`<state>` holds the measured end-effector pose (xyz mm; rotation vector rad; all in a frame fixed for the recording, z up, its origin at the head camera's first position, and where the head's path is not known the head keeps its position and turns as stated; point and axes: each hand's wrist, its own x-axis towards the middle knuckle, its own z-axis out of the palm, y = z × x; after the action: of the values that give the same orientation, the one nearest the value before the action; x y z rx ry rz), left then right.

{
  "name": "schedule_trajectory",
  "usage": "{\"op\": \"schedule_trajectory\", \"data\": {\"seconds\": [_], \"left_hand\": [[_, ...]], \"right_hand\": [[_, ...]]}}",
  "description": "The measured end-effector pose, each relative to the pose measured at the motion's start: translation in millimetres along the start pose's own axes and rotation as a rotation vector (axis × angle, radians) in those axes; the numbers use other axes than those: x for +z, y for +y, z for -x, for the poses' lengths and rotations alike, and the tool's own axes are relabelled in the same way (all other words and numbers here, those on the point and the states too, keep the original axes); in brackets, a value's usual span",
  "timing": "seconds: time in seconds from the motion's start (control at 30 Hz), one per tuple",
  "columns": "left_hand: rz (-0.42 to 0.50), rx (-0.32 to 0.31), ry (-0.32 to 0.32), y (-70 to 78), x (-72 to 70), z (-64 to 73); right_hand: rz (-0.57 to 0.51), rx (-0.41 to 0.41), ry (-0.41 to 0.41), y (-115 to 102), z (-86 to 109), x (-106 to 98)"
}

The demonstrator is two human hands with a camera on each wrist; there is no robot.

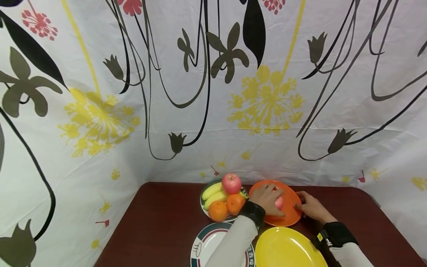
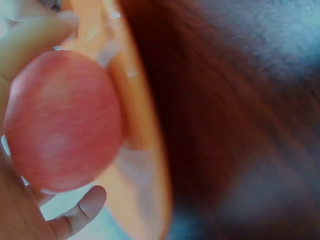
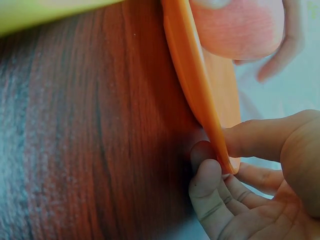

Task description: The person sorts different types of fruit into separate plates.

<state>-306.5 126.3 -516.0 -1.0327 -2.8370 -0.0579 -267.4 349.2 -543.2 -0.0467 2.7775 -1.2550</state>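
A red apple (image 2: 65,120) is in my left hand (image 1: 268,199), whose thumb and fingers curve round it above the orange plate (image 1: 291,200). In the head view that hand covers most of the apple. At the plate's right side, my right hand (image 1: 313,207) pinches the rim, with its thumb on the upper face and fingers underneath, as the right wrist view shows. Whether the apple touches the plate is hard to tell.
Left of the orange plate, a patterned plate (image 1: 203,202) bears bananas (image 1: 213,196), another apple (image 1: 231,184) and two oranges (image 1: 218,211). Nearer stand a yellow plate (image 1: 288,248) and a white plate with a patterned rim (image 1: 200,241). A flowered cloth (image 1: 186,118) hangs behind the dark table (image 1: 156,222).
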Motion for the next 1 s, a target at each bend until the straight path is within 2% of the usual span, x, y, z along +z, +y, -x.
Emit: {"op": "schedule_trajectory", "data": {"seconds": [0.1,0.2,0.27,0.33,0.43,0.53,0.6,0.7,0.83,1.0], "left_hand": [[-0.025,0.049,0.031,-2.8,-29.0,-2.2],[-0.018,0.082,0.061,-14.0,-69.3,-3.8],[-0.023,0.092,0.083,-28.3,-90.8,-4.1],[-0.030,0.076,0.101,-46.2,-107.5,-2.1],[-0.051,0.018,0.109,-77.7,-116.4,5.5],[-0.023,-0.057,0.084,-107.9,-108.0,19.2],[0.018,-0.087,0.070,-125.1,-94.3,28.9],[0.072,-0.103,0.048,-142.5,-67.5,41.8],[0.179,-0.150,0.003,-149.5,-40.8,54.8],[0.307,-0.227,-0.028,-150.1,-32.6,57.7]], "right_hand": [[0.003,-0.002,0.002,2.9,-0.3,-0.9],[-0.002,0.000,-0.001,2.6,0.2,-1.8],[-0.002,0.000,-0.003,0.9,0.7,-2.6],[0.002,0.001,0.000,-0.4,0.8,-3.0],[0.011,0.010,0.006,-1.2,0.9,-2.7],[0.016,0.009,-0.003,0.9,0.4,-1.7],[0.016,0.012,-0.006,3.0,0.1,-1.1],[0.022,-0.004,-0.006,6.2,-0.7,-1.3],[0.012,-0.009,-0.002,6.4,-1.3,-1.2],[-0.002,-0.011,-0.003,2.9,-1.7,0.0]]}}
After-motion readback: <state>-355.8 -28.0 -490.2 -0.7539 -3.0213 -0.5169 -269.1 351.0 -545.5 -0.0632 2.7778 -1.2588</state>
